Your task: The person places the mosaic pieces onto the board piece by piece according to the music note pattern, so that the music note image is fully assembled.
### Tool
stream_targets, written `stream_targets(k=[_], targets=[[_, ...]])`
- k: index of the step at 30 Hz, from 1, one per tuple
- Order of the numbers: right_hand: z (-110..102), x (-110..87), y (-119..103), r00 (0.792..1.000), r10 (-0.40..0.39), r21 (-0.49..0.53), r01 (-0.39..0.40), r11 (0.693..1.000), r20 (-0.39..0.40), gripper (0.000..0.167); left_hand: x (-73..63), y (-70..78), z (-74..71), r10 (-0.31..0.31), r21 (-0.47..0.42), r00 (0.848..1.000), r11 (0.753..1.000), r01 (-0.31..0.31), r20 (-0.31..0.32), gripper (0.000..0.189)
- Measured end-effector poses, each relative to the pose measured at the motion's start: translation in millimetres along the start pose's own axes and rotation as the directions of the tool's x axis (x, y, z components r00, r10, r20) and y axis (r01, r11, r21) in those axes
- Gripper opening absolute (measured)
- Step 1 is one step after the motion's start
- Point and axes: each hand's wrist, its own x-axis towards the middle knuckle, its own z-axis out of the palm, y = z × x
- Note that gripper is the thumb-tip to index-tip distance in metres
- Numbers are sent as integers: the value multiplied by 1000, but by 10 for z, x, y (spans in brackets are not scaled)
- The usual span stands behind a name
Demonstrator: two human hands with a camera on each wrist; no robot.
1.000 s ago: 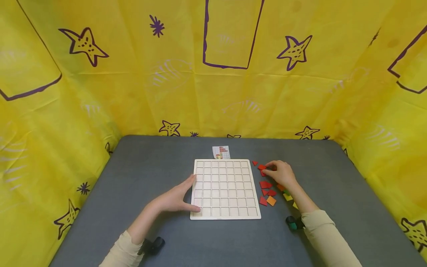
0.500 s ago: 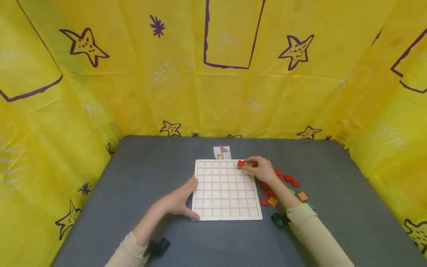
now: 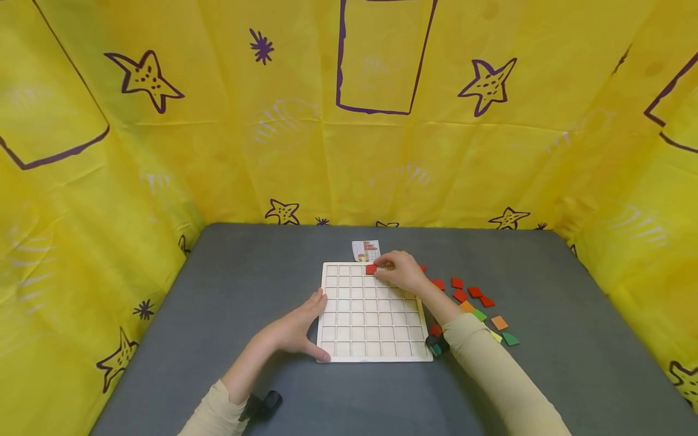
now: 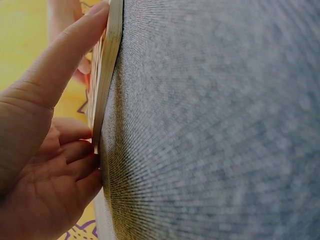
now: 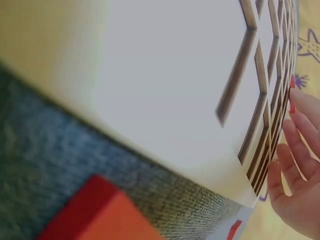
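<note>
A white gridded board lies flat on the grey table. My left hand is spread at its left side, thumb on the near left corner and fingertips against the left edge; the left wrist view shows this thumb lying along the board's edge. Between thumb and fingers, my right hand pinches a red square tile at the board's far row, around the middle columns. That tile appears edge-on, close against the grid, in the right wrist view, beside the right fingers.
A small picture card lies just beyond the board's far edge. Right of the board are scattered red tiles, an orange tile and a green tile, partly covered by the right forearm. Yellow cloth encloses the table's back and sides.
My right hand has gone from the red tiles beside the board leftward to its far row, carrying a red tile. My left hand has stayed at the board's left edge.
</note>
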Motion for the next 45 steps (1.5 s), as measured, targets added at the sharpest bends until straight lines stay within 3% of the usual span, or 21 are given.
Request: stream_targets(k=[6, 10, 14, 19, 24, 30, 38, 45], targets=[[38, 47, -24, 1000, -25, -43, 26, 999, 3, 28, -3, -1, -5, -15, 4, 1000, 1000, 15, -4, 126], [27, 31, -17, 1000, -23, -13, 23, 1000, 6, 28, 4, -12, 0, -26, 13, 1000, 1000, 26, -1, 126], [-82, -37, 10, 999, 44, 78, -41, 996, -31, 28, 5, -22, 3, -24, 17, 1000, 1000, 24, 2, 125], [-363, -188, 151, 984, 144, 142, -129, 981, -103, 28, 10, -19, 5, -16, 15, 1000, 1000, 16, 2, 126], [-574, -345, 384, 967, 215, 110, -201, 973, -140, 27, 4, -6, -3, -24, 13, 1000, 1000, 24, 5, 126], [-614, -466, 575, 959, 254, 54, -249, 967, -122, 29, 2, 7, 0, -12, -2, 1000, 1000, 12, 2, 125], [-559, -457, 605, 960, 243, -25, -248, 968, -137, 30, -6, 13, 0, -10, -3, 1000, 1000, 10, 1, 125], [-530, -455, 585, 954, 247, -31, -256, 966, -168, 28, -14, 19, -1, -23, 4, 1000, 1000, 23, 3, 125]])
